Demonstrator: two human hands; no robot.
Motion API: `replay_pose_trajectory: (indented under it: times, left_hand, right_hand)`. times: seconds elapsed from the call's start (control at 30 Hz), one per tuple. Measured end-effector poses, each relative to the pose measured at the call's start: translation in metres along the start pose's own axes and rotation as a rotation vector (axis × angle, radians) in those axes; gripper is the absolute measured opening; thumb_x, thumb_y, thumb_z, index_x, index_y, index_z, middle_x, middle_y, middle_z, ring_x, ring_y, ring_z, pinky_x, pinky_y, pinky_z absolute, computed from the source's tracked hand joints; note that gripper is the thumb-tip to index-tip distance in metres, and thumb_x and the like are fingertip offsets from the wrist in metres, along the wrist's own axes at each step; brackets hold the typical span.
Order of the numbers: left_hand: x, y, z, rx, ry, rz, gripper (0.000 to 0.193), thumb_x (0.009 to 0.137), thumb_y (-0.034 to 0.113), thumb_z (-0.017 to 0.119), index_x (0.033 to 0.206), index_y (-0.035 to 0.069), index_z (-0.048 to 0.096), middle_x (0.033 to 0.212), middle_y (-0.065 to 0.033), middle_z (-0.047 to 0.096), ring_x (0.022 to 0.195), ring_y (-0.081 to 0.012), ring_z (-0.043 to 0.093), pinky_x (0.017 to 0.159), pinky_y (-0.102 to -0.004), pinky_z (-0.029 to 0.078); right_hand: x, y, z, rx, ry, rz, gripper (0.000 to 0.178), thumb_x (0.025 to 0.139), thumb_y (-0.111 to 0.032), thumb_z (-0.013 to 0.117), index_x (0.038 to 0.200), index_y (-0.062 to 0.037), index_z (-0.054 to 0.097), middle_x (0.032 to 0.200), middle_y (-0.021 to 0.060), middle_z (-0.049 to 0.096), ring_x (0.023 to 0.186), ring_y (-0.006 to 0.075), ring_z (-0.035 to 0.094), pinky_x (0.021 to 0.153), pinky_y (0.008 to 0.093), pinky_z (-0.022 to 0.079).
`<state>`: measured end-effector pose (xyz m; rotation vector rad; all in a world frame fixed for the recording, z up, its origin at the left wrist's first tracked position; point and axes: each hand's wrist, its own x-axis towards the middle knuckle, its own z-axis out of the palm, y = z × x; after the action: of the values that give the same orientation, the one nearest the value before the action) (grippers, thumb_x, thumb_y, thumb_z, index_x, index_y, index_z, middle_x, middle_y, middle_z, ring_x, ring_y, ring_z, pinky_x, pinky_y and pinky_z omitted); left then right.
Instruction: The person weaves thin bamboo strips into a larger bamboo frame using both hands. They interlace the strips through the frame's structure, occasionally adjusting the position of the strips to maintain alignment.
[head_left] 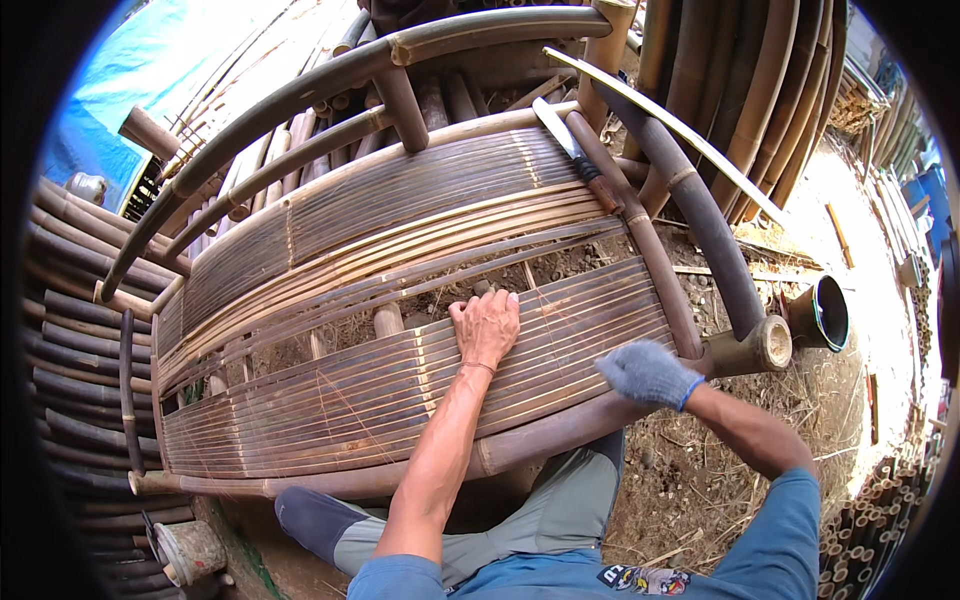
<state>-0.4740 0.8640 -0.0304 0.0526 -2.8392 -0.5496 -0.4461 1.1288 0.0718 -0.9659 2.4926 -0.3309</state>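
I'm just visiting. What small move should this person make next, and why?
Perhaps the gray-gloved right hand could ease the nearest of the long, thin, pale-brown bamboo strips toward the bare left hand. An open gap runs along the brown bamboo bench, those strips lie just behind it, and the left hand rests at the edge of the front slats.

Earthen floor (pixel 690 475), straw-strewn, near right hand (pixel 648 374); dark bamboo poles (pixel 82 347) stacked well left of left hand (pixel 487 328); blue tarpaulin (pixel 95 150) beyond poles; bright daylight farther right of hands.
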Motion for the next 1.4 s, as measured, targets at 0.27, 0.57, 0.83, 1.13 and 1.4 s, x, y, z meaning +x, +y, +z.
replay_pose_trajectory:
  times: [0.27,0.57,0.83,1.13,1.4]
  left_hand:
    - [-0.003,0.003,0.004,0.040,-0.036,-0.020,0.030,0.101,0.036,0.047,0.096,0.014,0.068,0.090,-0.0080,0.067,0.091,-0.0280,0.064,0.087,-0.0482,0.037]
    - [-0.006,-0.014,-0.019,-0.405,-0.041,0.040,0.036,0.097,0.030,0.053,0.126,0.010,0.061,0.120,-0.0115,0.060,0.118,-0.0267,0.054,0.105,-0.0480,0.036]
    - [-0.134,-0.131,-0.199,-0.082,-0.415,0.512,0.044,0.073,0.001,0.063,0.114,0.016,0.067,0.131,-0.0113,0.054,0.128,-0.0329,0.048,0.110,-0.0470,0.040]
    - [-0.203,-0.161,-0.184,-0.162,-0.267,0.667,0.010,0.085,0.011,0.065,0.095,0.008,0.063,0.099,-0.0070,0.061,0.099,-0.0271,0.060,0.099,-0.0425,0.044]
    - [-0.156,-0.190,-0.280,-0.322,0.252,0.456,0.005,0.087,0.009,0.065,0.089,0.008,0.061,0.083,-0.0085,0.060,0.079,-0.0261,0.063,0.066,-0.0369,0.054]
  right_hand:
    - [-0.026,0.035,0.037,0.033,0.198,-0.198,0.017,0.091,-0.016,0.053,0.078,-0.0049,0.052,0.071,0.0166,0.058,0.068,0.0366,0.063,0.059,0.0451,0.049]
    - [-0.063,0.035,0.060,1.019,0.475,0.493,0.025,0.100,-0.024,0.055,0.085,-0.0041,0.060,0.093,0.0144,0.070,0.077,0.0273,0.069,0.068,0.0404,0.056]
    - [-0.335,0.145,0.183,-0.168,0.555,1.488,0.040,0.096,-0.026,0.061,0.118,0.0070,0.058,0.129,0.0251,0.058,0.114,0.0393,0.057,0.103,0.0454,0.047]
    - [-0.112,-0.192,0.163,0.412,0.857,0.427,0.060,0.084,-0.008,0.067,0.140,0.0018,0.047,0.138,0.0216,0.051,0.131,0.0352,0.049,0.112,0.0436,0.040]
    - [0.021,-0.333,0.043,1.113,0.155,0.102,0.024,0.098,-0.016,0.064,0.115,0.0012,0.068,0.086,0.0060,0.066,0.063,0.0077,0.061,0.052,0.0234,0.055]
